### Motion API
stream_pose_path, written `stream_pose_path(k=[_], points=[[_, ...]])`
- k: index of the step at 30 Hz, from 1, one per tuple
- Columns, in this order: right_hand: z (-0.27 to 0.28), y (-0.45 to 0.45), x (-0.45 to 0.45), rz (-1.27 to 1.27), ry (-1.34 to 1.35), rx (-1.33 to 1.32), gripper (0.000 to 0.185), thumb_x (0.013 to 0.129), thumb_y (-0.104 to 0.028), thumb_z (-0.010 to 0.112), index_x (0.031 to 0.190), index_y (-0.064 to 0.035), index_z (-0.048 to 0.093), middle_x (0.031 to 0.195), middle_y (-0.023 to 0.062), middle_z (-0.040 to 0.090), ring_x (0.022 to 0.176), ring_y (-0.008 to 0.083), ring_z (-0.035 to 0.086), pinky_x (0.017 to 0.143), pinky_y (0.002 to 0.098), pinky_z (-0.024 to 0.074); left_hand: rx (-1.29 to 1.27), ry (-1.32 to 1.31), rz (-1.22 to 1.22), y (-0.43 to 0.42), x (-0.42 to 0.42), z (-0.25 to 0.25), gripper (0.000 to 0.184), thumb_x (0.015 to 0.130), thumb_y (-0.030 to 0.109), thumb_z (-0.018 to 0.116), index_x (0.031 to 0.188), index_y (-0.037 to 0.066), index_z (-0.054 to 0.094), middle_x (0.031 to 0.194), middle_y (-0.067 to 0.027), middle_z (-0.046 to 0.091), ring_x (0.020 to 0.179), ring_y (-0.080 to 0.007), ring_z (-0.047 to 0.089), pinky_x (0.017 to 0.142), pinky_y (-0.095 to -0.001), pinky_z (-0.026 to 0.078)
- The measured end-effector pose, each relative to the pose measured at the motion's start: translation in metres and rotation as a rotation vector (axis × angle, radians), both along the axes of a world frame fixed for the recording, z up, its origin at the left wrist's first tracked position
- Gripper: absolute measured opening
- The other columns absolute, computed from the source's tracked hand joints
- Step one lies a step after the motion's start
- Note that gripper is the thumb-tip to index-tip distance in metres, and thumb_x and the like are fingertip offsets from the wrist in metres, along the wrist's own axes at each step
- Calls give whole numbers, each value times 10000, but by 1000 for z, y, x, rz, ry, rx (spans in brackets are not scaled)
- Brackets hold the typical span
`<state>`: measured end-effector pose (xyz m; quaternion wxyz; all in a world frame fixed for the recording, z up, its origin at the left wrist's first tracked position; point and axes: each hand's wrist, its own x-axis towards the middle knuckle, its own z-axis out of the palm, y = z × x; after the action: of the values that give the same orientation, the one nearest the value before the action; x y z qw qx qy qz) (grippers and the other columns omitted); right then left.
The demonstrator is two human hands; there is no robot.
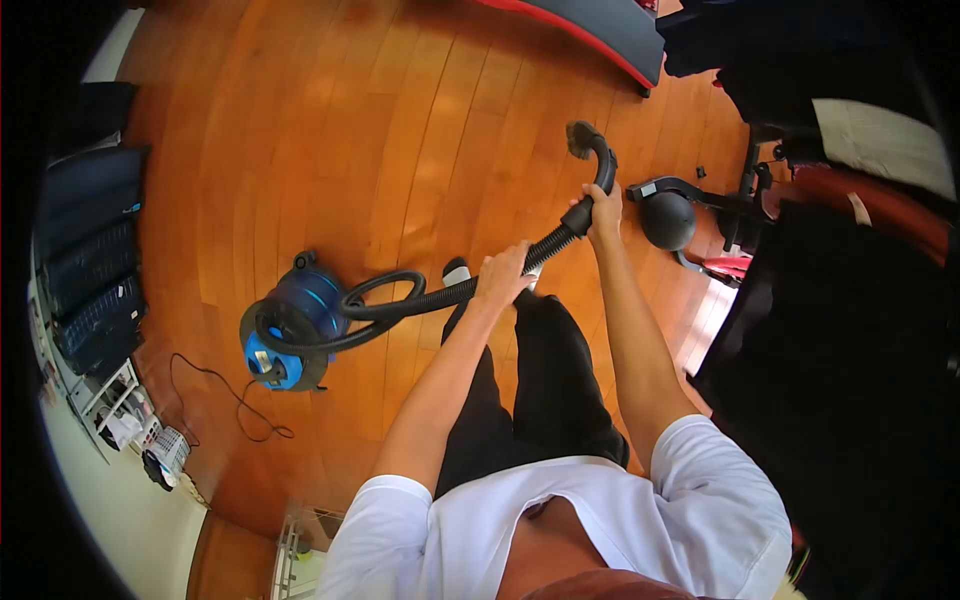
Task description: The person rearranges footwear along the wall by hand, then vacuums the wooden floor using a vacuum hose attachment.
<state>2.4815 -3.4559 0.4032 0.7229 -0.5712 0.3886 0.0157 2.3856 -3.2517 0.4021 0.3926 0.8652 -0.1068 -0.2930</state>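
A black vacuum cleaner hose point(440, 298) runs from the blue vacuum cleaner point(310, 300) on the wooden floor up to my hands. My left hand point(503, 273) is wrapped round the ribbed hose in front of my legs. Farther along, my right hand point(604, 208) grips the black curved handle piece near where it joins the hose. At the far end of that piece sits a brush head point(579, 140) with bristles, held above the floor. Part of the hose lies looped beside the vacuum cleaner.
A black cord point(238, 398) curls on the floor at left. Dark suitcases point(95, 260) line the left wall, with a white basket point(172, 450) below them. At right stand exercise equipment with a round black part point(667, 221) and dark draped cloth point(820, 380). A padded bench point(610, 35) is ahead.
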Motion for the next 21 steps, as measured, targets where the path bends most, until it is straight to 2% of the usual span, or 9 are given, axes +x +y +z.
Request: stream_pose_path(k=[5, 6, 9, 10, 13, 14, 17, 18, 21], points=[[-105, -33, 114, 35, 9, -220, 432, 743, -13, 585, 1128, -33, 389, 709, 102, 511, 469, 223, 558, 473, 344, 537, 142, 133, 66, -2, 61, -96, 535, 767, 244, 756, 1217, 127, 493, 994, -129, 669, 930, -358, 649, 771, -489, 497], [-138, -37, 134, 57, 49, -266, 613, 759, -39, 576, 1335, -62, 367, 764, 118, 546, 512, 201, 573, 471, 329, 535, 159, 68, 77, -12, 75, -123, 523, 770, 239, 750, 1210, 126, 492, 946, -134, 675, 896, -366, 657, 754, -483, 514], [-217, -47, 179, 199, 137, -463, 702, 775, -69, 572, 1426, -107, 311, 793, 140, 586, 519, 210, 606, 480, 347, 525, 283, 144, -41, -42, 124, -207, 503, 767, 238, 753, 1192, 136, 504, 893, -147, 682, 869, -368, 665, 741, -477, 523], [-239, -50, 189, 261, 206, -519, 747, 794, -127, 570, 1475, -136, 266, 807, 163, 615, 523, 222, 628, 503, 365, 512, 302, 155, -72, -50, 145, -234, 502, 762, 238, 757, 1187, 141, 509, 884, -149, 684, 869, -365, 667, 741, -477, 525], [-320, -78, 193, 352, 236, -584, 758, 800, -168, 579, 1486, -147, 259, 779, 167, 613, 527, 223, 626, 532, 367, 508, 314, 201, -177, -72, 170, -310, 501, 748, 240, 770, 1176, 155, 523, 869, -153, 691, 872, -355, 674, 741, -474, 531], [-338, -82, 194, 366, 254, -645, 765, 809, -194, 574, 1496, -158, 239, 765, 177, 624, 591, 284, 648, 583, 393, 512, 297, 199, -207, -75, 178, -335, 501, 743, 242, 773, 1173, 161, 528, 872, -151, 693, 876, -350, 676, 741, -472, 533], [-387, -97, 207, 528, 276, -950, 783, 811, -180, 567, 1504, -146, 204, 772, 203, 636, 667, 356, 652, 621, 431, 512, 240, 156, -279, -94, 197, -395, 587, 727, 252, 780, 1249, 170, 524, 920, -140, 697, 880, -335, 682, 736, -457, 542], [-403, -105, 222, 510, 187, -985, 770, 808, -163, 562, 1488, -119, 204, 817, 239, 644, 736, 417, 643, 661, 458, 507, 235, 131, -246, -104, 206, -416, 601, 726, 235, 775, 1264, 150, 519, 917, -145, 695, 871, -338, 681, 736, -457, 542], [-455, -148, 326, 336, -11, -917, 749, 792, -107, 577, 1457, -85, 234, 833, 224, 629, 648, 368, 651, 599, 438, 527, 201, 17, -38, -137, 273, -445, 620, 737, 188, 739, 1295, 96, 486, 890, -159, 686, 838, -350, 675, 731, -463, 540]])
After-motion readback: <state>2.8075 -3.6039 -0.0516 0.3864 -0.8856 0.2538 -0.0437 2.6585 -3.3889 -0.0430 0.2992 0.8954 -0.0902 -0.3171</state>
